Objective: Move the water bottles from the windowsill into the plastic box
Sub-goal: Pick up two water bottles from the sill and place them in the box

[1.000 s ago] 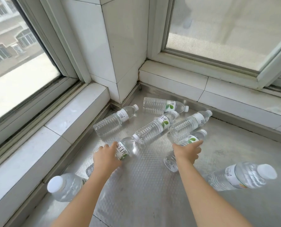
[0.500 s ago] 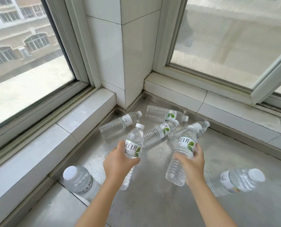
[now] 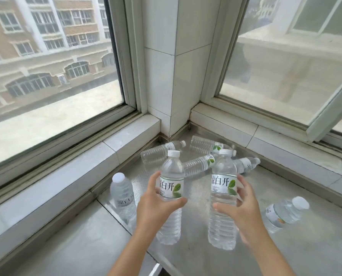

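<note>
My left hand [image 3: 156, 206] grips a clear water bottle [image 3: 171, 176] with a white cap and a green-leaf label, held upright above the sill. In my right hand [image 3: 243, 208] a second, matching bottle [image 3: 222, 170] stands upright at the same height. Several more bottles lie on the metal windowsill [image 3: 305, 246]: one [image 3: 158, 153] near the corner pillar, one [image 3: 205, 144] behind it, one [image 3: 197, 166] between the held bottles, one [image 3: 245, 165] behind my right hand, one [image 3: 123, 194] at the left and one [image 3: 283, 212] at the right. No plastic box is in view.
A white tiled pillar [image 3: 174, 66] fills the corner between two large windows [image 3: 46, 76]. Raised tiled ledges [image 3: 76, 176] border the sill on the left and at the back right. The sill's front edge runs below my forearms.
Both hands closed on lying bottles, lifted them off the sill and turned them upright, nearer to me. The view has tilted upward toward the windows.
</note>
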Demonstrator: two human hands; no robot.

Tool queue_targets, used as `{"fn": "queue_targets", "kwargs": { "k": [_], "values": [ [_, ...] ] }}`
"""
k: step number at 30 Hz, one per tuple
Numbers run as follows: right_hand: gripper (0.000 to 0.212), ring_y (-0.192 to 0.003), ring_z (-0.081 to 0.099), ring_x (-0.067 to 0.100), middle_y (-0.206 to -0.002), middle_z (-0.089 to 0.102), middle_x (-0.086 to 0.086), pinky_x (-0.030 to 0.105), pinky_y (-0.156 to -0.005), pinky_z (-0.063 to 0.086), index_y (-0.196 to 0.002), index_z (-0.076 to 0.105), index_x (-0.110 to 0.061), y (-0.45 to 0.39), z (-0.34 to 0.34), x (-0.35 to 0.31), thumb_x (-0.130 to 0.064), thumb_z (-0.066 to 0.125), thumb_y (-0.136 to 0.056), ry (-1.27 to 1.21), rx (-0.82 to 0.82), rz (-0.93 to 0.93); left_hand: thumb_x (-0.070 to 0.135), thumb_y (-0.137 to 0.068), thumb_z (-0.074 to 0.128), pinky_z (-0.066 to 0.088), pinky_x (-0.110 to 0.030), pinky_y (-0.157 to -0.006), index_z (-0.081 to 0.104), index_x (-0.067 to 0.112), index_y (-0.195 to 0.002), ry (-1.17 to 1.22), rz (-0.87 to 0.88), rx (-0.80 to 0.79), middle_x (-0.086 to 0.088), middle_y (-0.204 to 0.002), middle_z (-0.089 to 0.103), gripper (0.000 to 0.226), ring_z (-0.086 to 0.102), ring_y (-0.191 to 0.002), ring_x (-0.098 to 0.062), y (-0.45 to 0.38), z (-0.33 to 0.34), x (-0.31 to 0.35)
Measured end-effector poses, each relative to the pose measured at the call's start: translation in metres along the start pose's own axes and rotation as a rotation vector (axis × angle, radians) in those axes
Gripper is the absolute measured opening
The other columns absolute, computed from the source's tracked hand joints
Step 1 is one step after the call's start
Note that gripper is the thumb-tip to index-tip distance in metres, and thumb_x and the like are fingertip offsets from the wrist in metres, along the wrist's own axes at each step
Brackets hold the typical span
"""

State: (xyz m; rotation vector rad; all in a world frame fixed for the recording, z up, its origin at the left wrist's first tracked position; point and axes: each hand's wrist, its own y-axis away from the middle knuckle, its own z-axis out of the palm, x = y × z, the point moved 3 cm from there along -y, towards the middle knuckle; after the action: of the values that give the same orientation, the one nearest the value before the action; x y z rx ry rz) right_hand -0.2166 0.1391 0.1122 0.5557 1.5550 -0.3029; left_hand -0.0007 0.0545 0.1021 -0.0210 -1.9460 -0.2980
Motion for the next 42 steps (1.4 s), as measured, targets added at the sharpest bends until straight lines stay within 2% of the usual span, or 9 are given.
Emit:
{"fn": "queue_targets", "kwargs": {
  "k": [3,8,10,15,19,22,30,35,42],
  "values": [
    [0.105,-0.093,0.069,0.013,-0.112,0.065,-0.008,0.037,-0.078,0.056,-0.133,0.042,-0.045,0.020,-0.002,-0.003,-0.004,0.084,-0.047,0.047,-0.138,-0.041,0.050,-0.045,0.089,0.058,-0.041,-0.083,0.028,0.076,-0.114,0.033,-0.005,0.043,0.015,-0.097,0.070,0.095,0.071,-0.082,-0.004,0.035,-0.008,0.005],
    [0.104,-0.086,0.067,-0.003,-0.114,0.062,-0.007,0.016,-0.062,0.054,-0.136,0.038,-0.036,0.055,-0.002,-0.007,0.014,0.082,-0.056,0.036,-0.384,-0.078,0.048,-0.042,0.090,0.058,-0.038,-0.082,0.031,0.078,-0.107,0.078,-0.033,0.230,0.014,-0.095,0.072,0.093,0.071,-0.079,-0.001,0.109,-0.013,0.007],
    [0.102,-0.085,0.064,-0.012,-0.112,0.059,-0.012,0.012,-0.062,0.052,-0.132,0.038,-0.039,0.071,0.001,-0.009,0.015,0.082,-0.057,0.023,-0.485,-0.080,0.050,-0.041,0.090,0.058,-0.038,-0.082,0.031,0.080,-0.104,0.097,-0.051,0.318,0.014,-0.096,0.072,0.091,0.071,-0.082,-0.003,0.143,-0.017,0.003],
    [0.103,-0.099,0.068,0.015,-0.118,0.063,-0.005,0.044,-0.085,0.056,-0.123,0.045,-0.055,0.118,0.018,-0.005,-0.007,0.091,-0.045,0.079,-0.694,-0.114,0.047,-0.049,0.092,0.057,-0.033,-0.081,0.030,0.077,-0.105,0.109,-0.122,0.521,0.015,-0.098,0.066,0.089,0.067,-0.086,-0.004,0.233,-0.038,-0.018],
    [0.099,-0.092,0.070,0.013,-0.115,0.064,-0.003,0.041,-0.080,0.058,-0.121,0.046,-0.051,0.171,0.051,-0.010,0.008,0.088,-0.053,0.109,-0.920,-0.149,0.054,-0.049,0.089,0.053,-0.028,-0.080,0.021,0.083,-0.100,0.074,-0.198,0.707,0.023,-0.098,0.060,0.090,0.063,-0.088,0.001,0.305,-0.064,-0.042],
    [0.100,-0.091,0.071,0.014,-0.115,0.064,0.000,0.034,-0.071,0.059,-0.123,0.046,-0.048,0.219,0.082,-0.006,0.010,0.086,-0.053,0.121,-1.087,-0.142,0.053,-0.051,0.089,0.054,-0.029,-0.081,0.025,0.076,-0.105,0.112,-0.261,0.847,0.021,-0.103,0.060,0.087,0.063,-0.092,-0.002,0.360,-0.083,-0.062],
    [0.099,-0.085,0.072,0.015,-0.108,0.065,-0.003,0.024,-0.064,0.057,-0.128,0.046,-0.037,0.400,0.153,0.006,0.018,0.083,-0.054,0.155,-1.565,-0.137,0.051,-0.042,0.092,0.056,-0.035,-0.083,0.038,0.061,-0.117,0.230,-0.442,1.289,0.015,-0.092,0.067,0.093,0.067,-0.085,-0.002,0.547,-0.124,-0.120],
    [0.099,-0.093,0.071,0.020,-0.103,0.071,-0.008,0.033,-0.076,0.058,-0.127,0.046,-0.039,0.540,0.179,0.026,0.013,0.085,-0.052,0.164,-1.846,-0.128,0.053,-0.036,0.090,0.059,-0.043,-0.080,0.042,0.056,-0.125,0.314,-0.518,1.565,0.007,-0.093,0.068,0.101,0.070,-0.082,-0.008,0.683,-0.132,-0.156],
    [0.096,-0.090,0.072,0.020,-0.104,0.072,0.001,0.031,-0.070,0.058,-0.122,0.050,-0.043,0.731,0.184,0.053,0.012,0.086,-0.053,0.162,-2.152,-0.148,0.050,-0.047,0.089,0.053,-0.027,-0.070,0.035,0.060,-0.123,0.311,-0.658,1.855,0.013,-0.089,0.070,0.094,0.067,-0.080,0.000,0.859,-0.123,-0.178]
  ]
}}
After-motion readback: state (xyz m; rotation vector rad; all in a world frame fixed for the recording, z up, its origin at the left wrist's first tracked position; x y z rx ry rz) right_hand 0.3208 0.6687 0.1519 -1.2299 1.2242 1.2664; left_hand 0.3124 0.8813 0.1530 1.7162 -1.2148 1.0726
